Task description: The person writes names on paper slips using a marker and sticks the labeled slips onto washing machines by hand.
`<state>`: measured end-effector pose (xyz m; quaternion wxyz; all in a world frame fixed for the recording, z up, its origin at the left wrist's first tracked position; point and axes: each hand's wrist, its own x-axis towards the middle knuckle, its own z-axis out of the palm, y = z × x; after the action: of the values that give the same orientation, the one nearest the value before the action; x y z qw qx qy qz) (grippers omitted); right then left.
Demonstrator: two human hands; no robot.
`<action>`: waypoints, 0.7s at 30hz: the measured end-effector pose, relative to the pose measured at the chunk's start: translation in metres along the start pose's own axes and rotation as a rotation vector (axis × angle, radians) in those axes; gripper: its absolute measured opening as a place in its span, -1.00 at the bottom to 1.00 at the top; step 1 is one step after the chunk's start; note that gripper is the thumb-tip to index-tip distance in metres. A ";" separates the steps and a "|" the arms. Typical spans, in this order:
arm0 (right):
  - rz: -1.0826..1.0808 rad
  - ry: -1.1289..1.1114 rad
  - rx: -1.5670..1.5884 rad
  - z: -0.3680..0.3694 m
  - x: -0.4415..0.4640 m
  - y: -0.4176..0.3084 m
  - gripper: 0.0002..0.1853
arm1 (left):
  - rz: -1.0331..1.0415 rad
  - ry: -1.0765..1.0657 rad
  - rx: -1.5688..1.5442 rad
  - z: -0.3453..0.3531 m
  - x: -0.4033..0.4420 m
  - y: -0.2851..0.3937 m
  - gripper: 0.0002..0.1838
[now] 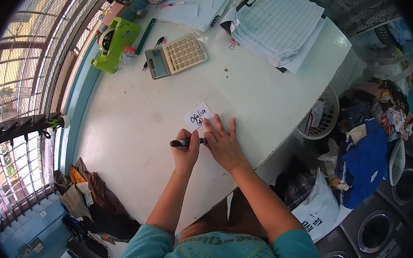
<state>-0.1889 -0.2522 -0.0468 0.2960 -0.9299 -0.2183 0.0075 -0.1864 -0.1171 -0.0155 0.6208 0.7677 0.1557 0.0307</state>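
Note:
My left hand (pixel 186 152) is closed around a black marker (pixel 179 143), which lies almost level across the fingers. The marker's dark end points right and reaches the side of my right hand (pixel 223 145). Whether the right thumb grips that end, I cannot tell. The right hand lies on the table with its fingers spread, fingertips at the edge of a small white paper card (pixel 192 113). On the card "Ofelia" is handwritten in black, with a smiley face under it.
The white table (pixel 132 132) bears a calculator (pixel 184 53), a green tape dispenser (pixel 119 43) and a stack of filled-in sheets (pixel 277 24). Barred windows stand left. Right of the table are a white basket (pixel 327 112), piled clothes (pixel 365 155) and front-loading washers (pixel 375 231).

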 end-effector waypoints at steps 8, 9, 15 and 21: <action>0.017 0.066 0.006 -0.002 -0.002 0.002 -0.88 | 0.255 -0.005 0.213 0.012 -0.012 -0.013 -0.71; 0.010 0.071 -0.016 -0.001 -0.003 0.003 -0.90 | 0.315 -0.012 0.301 0.015 -0.013 -0.008 -0.72; 0.018 0.039 -0.017 -0.004 -0.005 0.002 -0.84 | 0.386 -0.106 0.393 0.015 -0.007 -0.009 -0.76; 0.053 0.056 0.131 -0.012 0.000 -0.002 -0.64 | -0.061 -0.106 0.325 -0.017 0.039 0.008 -0.69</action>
<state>-0.1880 -0.2576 -0.0361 0.3617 -0.9139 -0.1844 0.0036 -0.1520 -0.0915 -0.0094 0.4967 0.8534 0.1489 -0.0543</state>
